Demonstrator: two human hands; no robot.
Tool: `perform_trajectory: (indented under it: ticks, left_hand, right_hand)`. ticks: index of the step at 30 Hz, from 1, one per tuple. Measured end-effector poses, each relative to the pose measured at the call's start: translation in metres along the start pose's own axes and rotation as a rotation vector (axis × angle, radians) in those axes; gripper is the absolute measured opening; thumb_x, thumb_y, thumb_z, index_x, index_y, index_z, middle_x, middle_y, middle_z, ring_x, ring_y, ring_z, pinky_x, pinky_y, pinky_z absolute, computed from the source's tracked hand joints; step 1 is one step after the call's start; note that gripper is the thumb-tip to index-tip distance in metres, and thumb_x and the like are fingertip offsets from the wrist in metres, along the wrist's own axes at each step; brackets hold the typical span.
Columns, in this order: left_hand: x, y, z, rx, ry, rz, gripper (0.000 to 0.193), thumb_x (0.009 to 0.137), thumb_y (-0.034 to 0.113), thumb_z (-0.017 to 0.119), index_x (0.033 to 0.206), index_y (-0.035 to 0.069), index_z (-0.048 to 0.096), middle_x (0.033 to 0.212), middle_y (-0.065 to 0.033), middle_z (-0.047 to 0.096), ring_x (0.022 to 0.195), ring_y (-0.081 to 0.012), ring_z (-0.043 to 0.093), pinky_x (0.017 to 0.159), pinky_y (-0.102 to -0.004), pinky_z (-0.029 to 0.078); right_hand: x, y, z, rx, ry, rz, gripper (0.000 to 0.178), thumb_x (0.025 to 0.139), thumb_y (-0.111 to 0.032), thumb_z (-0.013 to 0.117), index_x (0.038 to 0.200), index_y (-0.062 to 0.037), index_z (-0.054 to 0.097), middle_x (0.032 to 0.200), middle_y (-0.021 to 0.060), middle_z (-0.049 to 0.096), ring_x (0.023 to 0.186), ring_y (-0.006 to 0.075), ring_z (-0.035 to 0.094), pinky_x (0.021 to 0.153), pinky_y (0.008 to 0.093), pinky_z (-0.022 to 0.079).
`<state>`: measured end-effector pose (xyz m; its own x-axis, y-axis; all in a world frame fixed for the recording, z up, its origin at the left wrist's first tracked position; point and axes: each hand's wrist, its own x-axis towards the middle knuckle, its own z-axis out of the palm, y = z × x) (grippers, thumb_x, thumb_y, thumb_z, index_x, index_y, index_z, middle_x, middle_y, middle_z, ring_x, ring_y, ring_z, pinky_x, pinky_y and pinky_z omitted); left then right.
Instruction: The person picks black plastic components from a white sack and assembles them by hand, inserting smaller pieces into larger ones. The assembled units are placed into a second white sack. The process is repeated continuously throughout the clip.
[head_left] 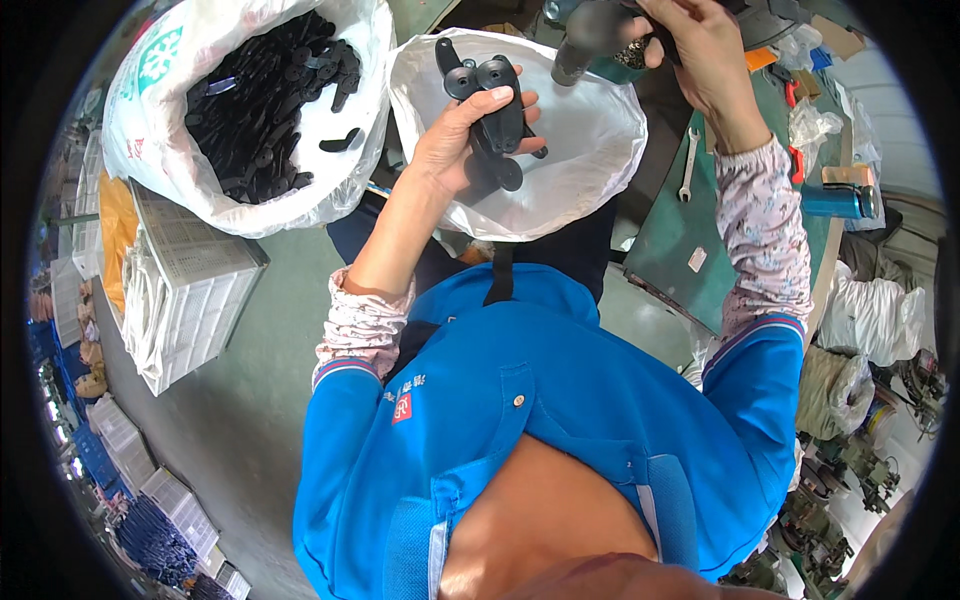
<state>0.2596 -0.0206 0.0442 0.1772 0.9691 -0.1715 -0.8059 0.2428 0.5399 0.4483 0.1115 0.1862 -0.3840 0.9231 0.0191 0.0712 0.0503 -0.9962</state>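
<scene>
My left hand [450, 145] is closed round several flat black plastic parts [501, 118], long pieces with rounded ends and round recesses. They fan out past my fingers, above an open white plastic bag [580, 190]. Up at the top right, my right hand [705, 60] is bent with its fingers drawn together beside a dark machine head [592, 38]. Whatever those fingertips grip is too dark and partly hidden to make out. To the left, a second white bag [365, 75] holds a heap of similar black parts [265, 110].
A green workbench [670, 245] on the right carries an open-ended wrench [689, 165], a blue cylindrical object [835, 202] and crumpled clear plastic. White plastic crates [185, 290] stand on the floor at the left. Bundled white sacks [875, 315] lie at the far right.
</scene>
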Motion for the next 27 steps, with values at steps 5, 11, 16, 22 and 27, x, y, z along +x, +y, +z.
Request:
perform_trajectory:
  ticks: [5,11,16,22,27]
  left_hand:
    - [-0.001,0.003,0.006,-0.039,-0.077,0.001,0.056,0.080,0.010,0.066,0.130,0.002,0.042,0.112,-0.0186,0.055,0.104,-0.0270,0.058,0.078,-0.0439,0.059]
    - [-0.003,-0.001,0.004,0.071,-0.070,0.037,0.054,0.078,0.007,0.066,0.126,0.001,0.044,0.108,-0.0167,0.055,0.099,-0.0262,0.060,0.076,-0.0445,0.059]
    - [-0.003,-0.009,0.018,0.164,-0.104,0.012,0.042,0.079,0.006,0.068,0.115,0.002,0.049,0.099,-0.0094,0.058,0.084,-0.0206,0.063,0.071,-0.0431,0.060]
    - [0.001,-0.018,0.012,0.123,-0.015,0.033,0.039,0.079,0.006,0.066,0.114,0.003,0.049,0.098,-0.0093,0.058,0.088,-0.0197,0.061,0.076,-0.0450,0.059]
    - [0.005,-0.011,0.000,-0.212,0.138,0.185,0.033,0.079,0.005,0.063,0.110,0.002,0.050,0.097,-0.0130,0.058,0.088,-0.0238,0.061,0.088,-0.0443,0.054]
  right_hand:
    - [0.003,-0.004,0.016,-0.001,0.053,0.066,0.020,0.092,-0.012,0.054,0.100,0.0057,0.059,0.065,0.0062,0.061,0.039,0.0079,0.051,0.033,0.0201,0.036]
    - [-0.039,0.059,0.004,-0.093,-0.141,0.074,0.042,0.093,-0.034,0.055,0.119,-0.0009,0.055,0.095,0.0072,0.064,0.072,0.0130,0.063,0.056,0.0224,0.048]
    - [-0.068,0.106,0.025,-0.282,-0.210,-0.172,0.035,0.084,-0.026,0.069,0.107,-0.0011,0.062,0.097,0.0093,0.067,0.082,0.0161,0.067,0.065,0.0259,0.052]
    - [-0.063,0.106,0.022,0.145,-0.066,-0.161,0.009,0.089,-0.005,0.058,0.093,0.0023,0.055,0.092,0.0117,0.065,0.080,0.0166,0.067,0.069,0.0240,0.051]
    - [-0.097,0.098,0.018,0.025,-0.199,-0.190,0.017,0.094,-0.003,0.047,0.110,-0.0007,0.049,0.089,0.0081,0.059,0.076,0.0116,0.058,0.069,0.0228,0.048]
